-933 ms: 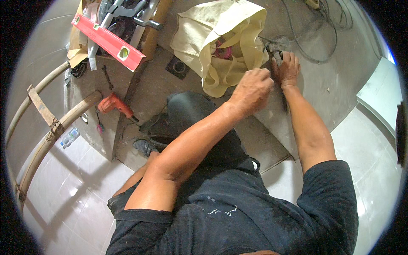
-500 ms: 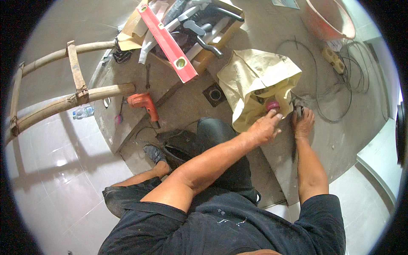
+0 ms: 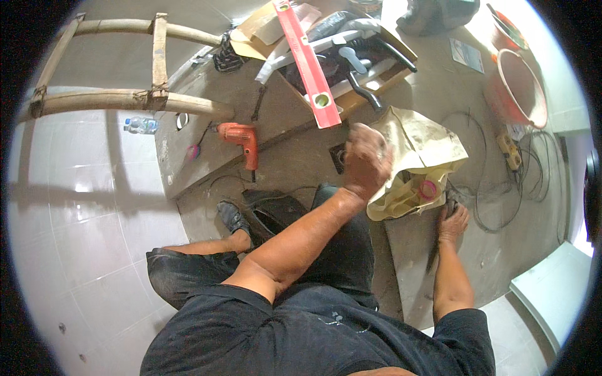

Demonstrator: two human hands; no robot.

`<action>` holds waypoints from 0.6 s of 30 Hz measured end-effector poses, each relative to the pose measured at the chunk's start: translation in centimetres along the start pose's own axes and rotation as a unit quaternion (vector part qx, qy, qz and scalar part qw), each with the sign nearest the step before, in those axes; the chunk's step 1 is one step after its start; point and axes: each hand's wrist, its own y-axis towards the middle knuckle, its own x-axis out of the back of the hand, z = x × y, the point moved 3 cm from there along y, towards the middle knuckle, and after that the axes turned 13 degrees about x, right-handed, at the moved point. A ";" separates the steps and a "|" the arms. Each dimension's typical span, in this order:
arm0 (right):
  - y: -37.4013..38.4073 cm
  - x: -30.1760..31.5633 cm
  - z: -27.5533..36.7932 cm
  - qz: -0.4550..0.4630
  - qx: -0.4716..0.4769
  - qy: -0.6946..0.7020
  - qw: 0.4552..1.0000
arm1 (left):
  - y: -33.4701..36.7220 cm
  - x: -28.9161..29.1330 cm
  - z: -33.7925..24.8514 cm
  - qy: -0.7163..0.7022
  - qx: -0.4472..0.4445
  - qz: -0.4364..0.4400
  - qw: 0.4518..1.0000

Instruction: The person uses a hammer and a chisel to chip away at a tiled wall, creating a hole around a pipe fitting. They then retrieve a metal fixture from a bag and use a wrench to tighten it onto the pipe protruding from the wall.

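My left hand (image 3: 367,161) is raised at the left side of an open cream cloth bag (image 3: 426,141), back of the hand up. Its fingers are blurred and partly hidden, so I cannot tell whether they grip the cloth. Inside the bag's mouth a pink ring-shaped thing (image 3: 427,190) shows among other contents too shaded to name. Just right of the bag, my right hand (image 3: 453,224) rests low by the floor, its fingers closed round a small dark object (image 3: 451,205) whose kind I cannot make out.
An orange power drill (image 3: 241,141) lies left of the bag. Beyond it, a red spirit level (image 3: 307,62) lies across a box of tools. A wooden ladder (image 3: 125,100) stands far left; a bucket (image 3: 517,91) and a cable with a yellow socket strip (image 3: 509,152) are right.
My left hand has left the pink ring in the bag and moved up and left to the bag's side. My right hand stays at the dark object. The whole view has shifted.
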 end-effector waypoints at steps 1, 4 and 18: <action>-0.1 0.0 -0.1 -0.001 0.003 -0.008 1.000 | 1.3 0.8 1.0 -0.008 0.054 -0.057 0.997; -0.2 -0.5 -0.4 0.003 0.005 -0.034 0.999 | 5.1 2.6 5.2 0.071 0.069 -0.239 0.966; -0.3 -1.3 -0.6 0.033 -0.013 -0.023 0.999 | 14.6 5.6 18.4 -0.056 0.241 -0.044 0.968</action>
